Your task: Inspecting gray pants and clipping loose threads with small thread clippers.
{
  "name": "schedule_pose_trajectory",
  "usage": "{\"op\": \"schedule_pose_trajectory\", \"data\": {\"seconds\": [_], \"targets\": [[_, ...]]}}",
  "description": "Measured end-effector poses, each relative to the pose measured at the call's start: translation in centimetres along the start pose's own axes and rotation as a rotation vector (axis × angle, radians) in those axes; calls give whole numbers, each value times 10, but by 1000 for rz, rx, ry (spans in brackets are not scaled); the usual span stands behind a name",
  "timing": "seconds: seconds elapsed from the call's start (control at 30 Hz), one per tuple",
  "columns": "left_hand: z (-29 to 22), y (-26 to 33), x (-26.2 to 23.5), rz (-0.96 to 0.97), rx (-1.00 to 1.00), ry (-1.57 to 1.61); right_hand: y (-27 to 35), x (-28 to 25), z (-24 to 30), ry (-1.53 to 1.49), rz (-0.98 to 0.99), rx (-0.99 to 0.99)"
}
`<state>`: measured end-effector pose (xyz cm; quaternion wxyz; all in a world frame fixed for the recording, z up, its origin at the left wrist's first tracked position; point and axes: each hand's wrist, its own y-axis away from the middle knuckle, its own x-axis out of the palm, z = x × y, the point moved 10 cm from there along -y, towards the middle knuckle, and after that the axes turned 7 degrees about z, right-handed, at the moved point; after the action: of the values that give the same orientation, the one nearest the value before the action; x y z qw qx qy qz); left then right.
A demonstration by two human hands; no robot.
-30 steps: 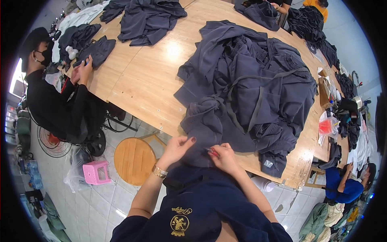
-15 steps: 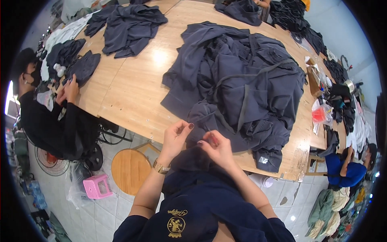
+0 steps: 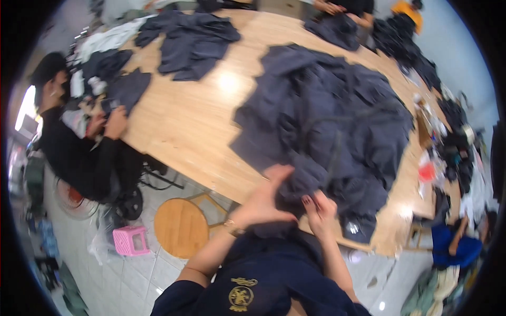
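Observation:
A large heap of dark grey-blue garments [image 3: 327, 126] covers the table in front of me, its near edge reaching my lap. My left hand [image 3: 261, 200] is at the heap's near left edge, thumb and fingers spread wide apart beside the dark cloth. Close by on the right, my right hand [image 3: 322, 213] has its fingers pinched together over the near edge of the cloth. Whatever is between those fingers is too blurred to name. Some dark fabric hangs over the table edge between my hands and my body.
The wooden table [image 3: 190, 131] also bears dark garments [image 3: 197, 47] at the far left. A co-worker [image 3: 79, 152] handles cloth at left; others sit far back and right. A round wooden stool [image 3: 182, 227] and a pink plastic stool [image 3: 130, 240] stand on the floor at left.
The whole view has shifted and blurred. My left hand has gone from a near pinch to spread fingers. My right hand's fingers now point up, away from me.

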<state>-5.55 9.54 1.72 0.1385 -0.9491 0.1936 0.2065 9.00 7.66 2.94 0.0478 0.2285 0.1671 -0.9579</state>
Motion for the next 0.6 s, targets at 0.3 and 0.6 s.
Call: {"op": "schedule_pose_trajectory", "data": {"seconds": [0.3,0.6], "targets": [[17,-4,27,-22,-21,451,27,-55,28,-174,-422,-322],[-18,26,-167,-468,111,27,33,-96,-49,-240,-573,-14]]}}
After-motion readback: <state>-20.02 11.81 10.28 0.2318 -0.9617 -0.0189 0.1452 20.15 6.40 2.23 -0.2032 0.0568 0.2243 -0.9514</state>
